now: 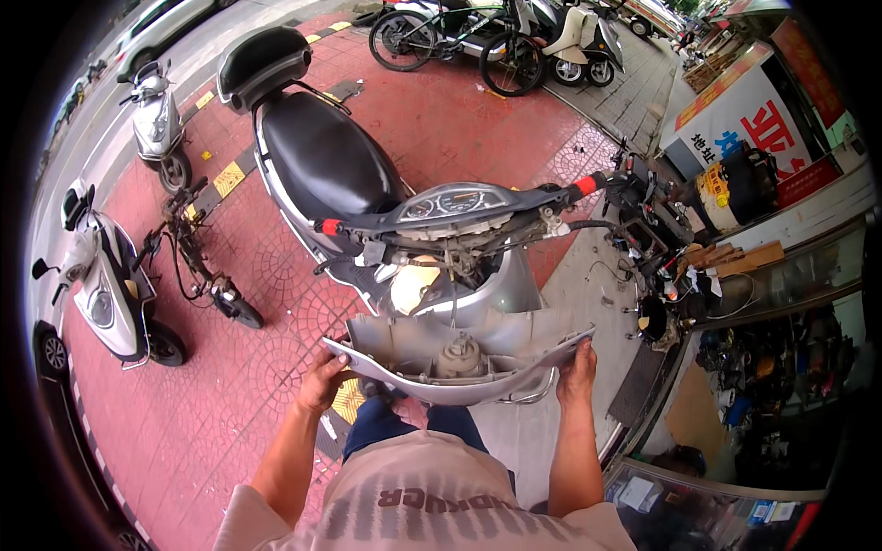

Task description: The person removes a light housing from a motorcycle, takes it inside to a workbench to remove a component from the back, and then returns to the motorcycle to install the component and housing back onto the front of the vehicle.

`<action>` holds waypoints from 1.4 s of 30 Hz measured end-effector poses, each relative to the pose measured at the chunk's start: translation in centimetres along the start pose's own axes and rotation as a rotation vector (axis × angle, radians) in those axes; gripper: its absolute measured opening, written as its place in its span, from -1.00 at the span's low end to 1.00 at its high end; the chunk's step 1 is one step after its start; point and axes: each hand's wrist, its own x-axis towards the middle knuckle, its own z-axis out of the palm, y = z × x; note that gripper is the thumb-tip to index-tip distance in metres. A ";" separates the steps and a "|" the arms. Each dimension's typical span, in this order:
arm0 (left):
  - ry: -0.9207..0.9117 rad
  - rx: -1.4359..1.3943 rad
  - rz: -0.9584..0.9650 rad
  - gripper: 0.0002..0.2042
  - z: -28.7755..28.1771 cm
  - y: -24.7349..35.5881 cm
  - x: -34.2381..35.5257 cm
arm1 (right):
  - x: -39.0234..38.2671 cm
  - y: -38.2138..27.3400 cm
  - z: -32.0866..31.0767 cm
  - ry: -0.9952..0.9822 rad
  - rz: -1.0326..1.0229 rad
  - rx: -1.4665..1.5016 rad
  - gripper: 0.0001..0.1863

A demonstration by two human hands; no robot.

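I hold a silver plastic front panel [469,376], its dusty inner side with a round fitting facing up, by its two ends. My left hand [322,376] is closed on the left end and my right hand [576,367] grips the right end. Just beyond the panel stands a scooter with a long black seat [326,151], a rear box [262,64], an instrument cluster [446,207] and red-banded handlebar grips [585,186]. Wiring and metal parts show exposed below the cluster, where the front of the scooter is uncovered.
White scooters [115,312] and a dark stripped bike [207,266] stand at the left on red paving [184,422]. Bicycles [404,46] are parked behind. At the right are piled parts [652,239], a sign board [735,119] and a glass display case [671,505].
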 end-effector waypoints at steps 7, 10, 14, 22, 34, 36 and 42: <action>-0.149 -0.101 -0.063 -0.47 -3.8 1.3 2.0 | 0.7 0.8 1.9 -0.119 -0.330 -0.153 -0.28; -0.066 -0.150 -0.156 -0.48 -2.7 3.2 1.7 | 1.3 -0.5 1.7 -0.200 -0.477 -0.260 -0.28; 0.475 0.519 0.151 -0.75 -4.3 4.1 4.0 | 1.1 -2.3 2.4 -0.223 -0.527 -0.343 -0.14; 0.015 0.453 -0.179 -0.69 14.3 5.6 12.3 | 0.9 -4.7 2.9 -0.253 -0.578 -0.378 -0.12; -0.265 1.449 0.706 -0.71 23.4 5.4 8.1 | 3.5 -4.9 1.9 -0.236 -0.544 -0.222 -0.12; -0.526 1.609 0.499 -0.69 24.7 6.4 8.9 | 4.3 -5.4 1.5 -0.244 -0.591 -0.246 -0.11; -0.810 1.673 0.289 -0.65 27.0 6.8 13.2 | 6.1 -7.7 1.4 -0.244 -0.680 -0.219 -0.10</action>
